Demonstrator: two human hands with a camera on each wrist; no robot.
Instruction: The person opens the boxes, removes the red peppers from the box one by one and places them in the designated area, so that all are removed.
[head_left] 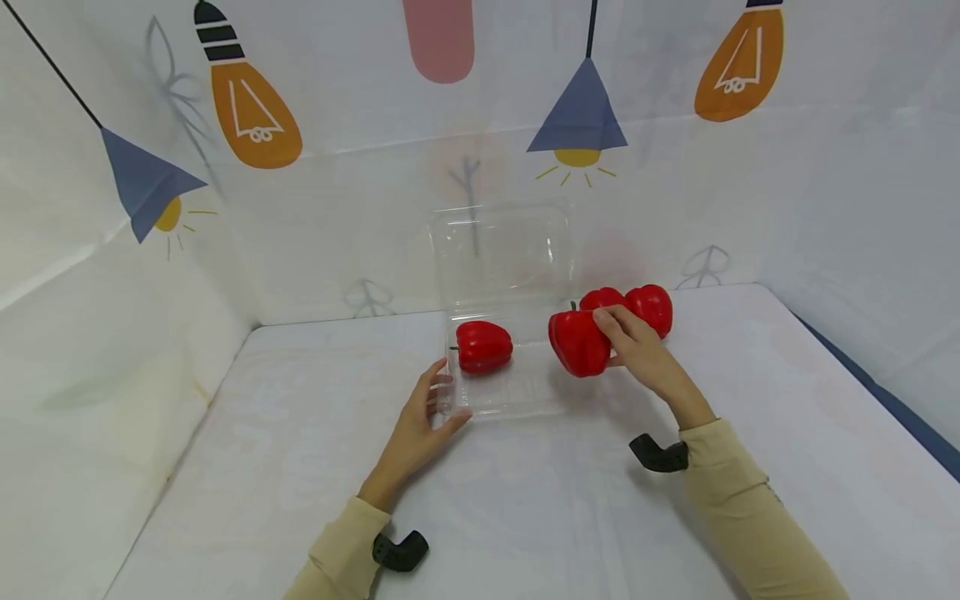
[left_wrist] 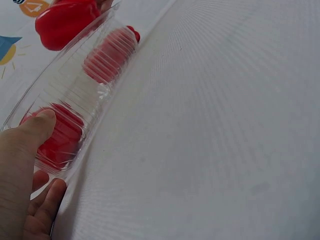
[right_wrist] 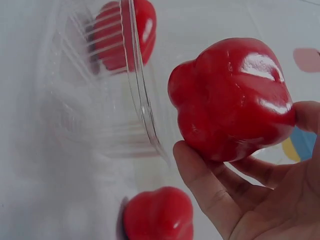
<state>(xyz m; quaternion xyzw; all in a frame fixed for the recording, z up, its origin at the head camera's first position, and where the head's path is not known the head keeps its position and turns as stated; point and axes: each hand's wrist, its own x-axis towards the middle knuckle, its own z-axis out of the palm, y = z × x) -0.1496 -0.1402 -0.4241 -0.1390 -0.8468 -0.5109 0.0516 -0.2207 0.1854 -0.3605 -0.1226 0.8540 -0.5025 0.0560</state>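
Note:
A red bell pepper (head_left: 579, 343) is in my right hand (head_left: 637, 348), which grips it above the right part of a clear plastic clamshell box (head_left: 517, 410). The box's lid (head_left: 501, 258) stands raised at the back. Inside, at the left, lies another red bell pepper (head_left: 483, 347). My left hand (head_left: 416, 425) is at the box's front left corner, thumb along the front wall and fingers by the left side. In the left wrist view the thumb (left_wrist: 42, 125) lies against the clear wall, in front of the pepper inside (left_wrist: 65, 137).
Two more red bell peppers, one partly hidden (head_left: 600, 298) and one beside it (head_left: 651, 308), lie right of the box near the table's back edge. A white cloth covers the table (head_left: 300, 450). Behind hangs a white curtain (head_left: 360, 217) printed with lamps and bulbs.

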